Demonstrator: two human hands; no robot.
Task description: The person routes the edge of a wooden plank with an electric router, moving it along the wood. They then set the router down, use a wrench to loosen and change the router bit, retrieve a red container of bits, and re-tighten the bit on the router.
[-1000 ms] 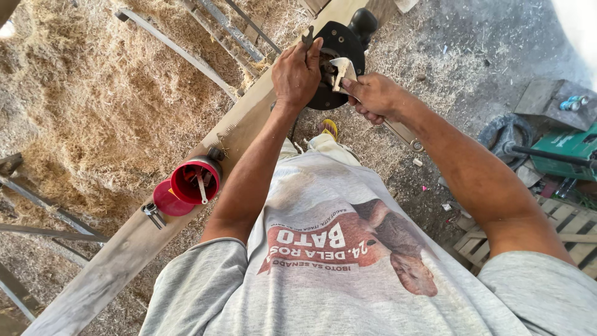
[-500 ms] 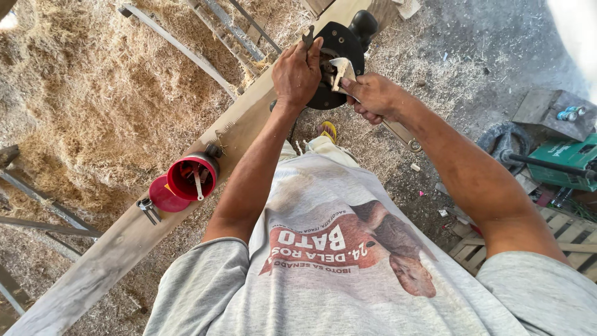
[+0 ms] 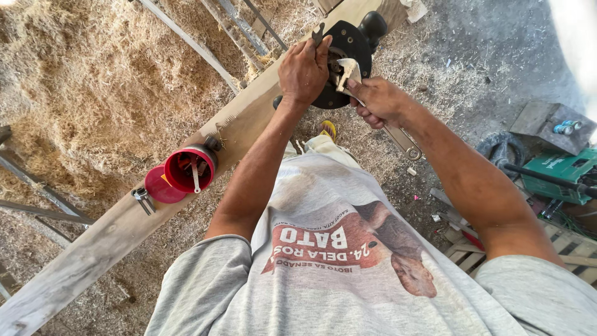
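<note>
Hands at a black router base on a long plank.
I see my left hand curled tight over the router and a small wrench, which lies at the plank's far end; my right hand is closed on a spanner at the collet. I judge a steady left grip and short, square turns serve best here.
</note>
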